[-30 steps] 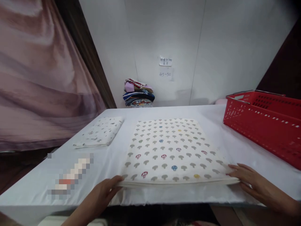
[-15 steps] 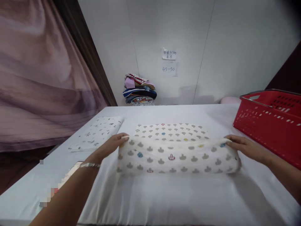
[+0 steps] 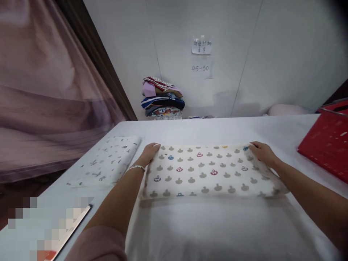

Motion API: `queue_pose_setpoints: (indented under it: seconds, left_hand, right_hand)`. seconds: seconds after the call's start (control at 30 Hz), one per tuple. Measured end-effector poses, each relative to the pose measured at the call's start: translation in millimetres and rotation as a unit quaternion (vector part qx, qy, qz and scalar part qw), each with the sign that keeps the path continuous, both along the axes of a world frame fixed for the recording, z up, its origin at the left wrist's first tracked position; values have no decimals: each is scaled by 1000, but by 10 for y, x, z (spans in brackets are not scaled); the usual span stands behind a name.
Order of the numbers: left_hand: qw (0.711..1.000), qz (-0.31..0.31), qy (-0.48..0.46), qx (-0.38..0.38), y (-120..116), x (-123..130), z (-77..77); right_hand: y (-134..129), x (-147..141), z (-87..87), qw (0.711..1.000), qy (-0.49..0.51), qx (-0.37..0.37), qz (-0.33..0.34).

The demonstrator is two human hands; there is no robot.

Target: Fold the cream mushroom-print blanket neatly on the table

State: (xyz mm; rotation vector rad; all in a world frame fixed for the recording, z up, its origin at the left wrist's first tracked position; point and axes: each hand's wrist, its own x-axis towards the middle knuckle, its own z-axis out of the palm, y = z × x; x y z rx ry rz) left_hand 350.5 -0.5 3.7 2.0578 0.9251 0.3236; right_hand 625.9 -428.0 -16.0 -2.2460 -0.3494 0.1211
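Note:
A white cloth printed with grey, red and blue mushroom shapes (image 3: 201, 170) lies across the middle of the table, folded over on itself. Its far left corner is pinched in my left hand (image 3: 150, 152), which wears a bracelet at the wrist. At the far right corner, my right hand (image 3: 262, 153) pinches the same edge between thumb and fingers. The edge between my hands is stretched straight. To the left of my left hand lies a second folded white cloth with small dark motifs (image 3: 108, 159).
A red plastic basket (image 3: 326, 141) stands at the right on the white table (image 3: 217, 228). Folded fabrics (image 3: 163, 99) are piled against the back wall. A pink curtain (image 3: 54, 90) hangs at the left. A partly blurred phone-like object (image 3: 72, 230) lies at the near left.
Both hands have carried the near edge of the mushroom-print cloth away from me, laying it over the far part. The view has shifted, so the basket shows farther right.

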Motion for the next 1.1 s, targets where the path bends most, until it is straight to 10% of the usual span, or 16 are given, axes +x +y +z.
queue_pose_setpoints:
  seconds: [0.17, 0.57, 1.1]
  left_hand:
    - [980, -17, 105, 171, -42, 146, -149]
    - [919, -55, 229, 316, -171, 108, -166]
    - [895, -335, 95, 280, -731, 914, -84]
  right_hand:
    - [102, 79, -102, 967, -80, -231, 69]
    - [190, 113, -61, 912, -95, -379, 124]
    - [825, -12, 75, 859, -189, -293, 375]
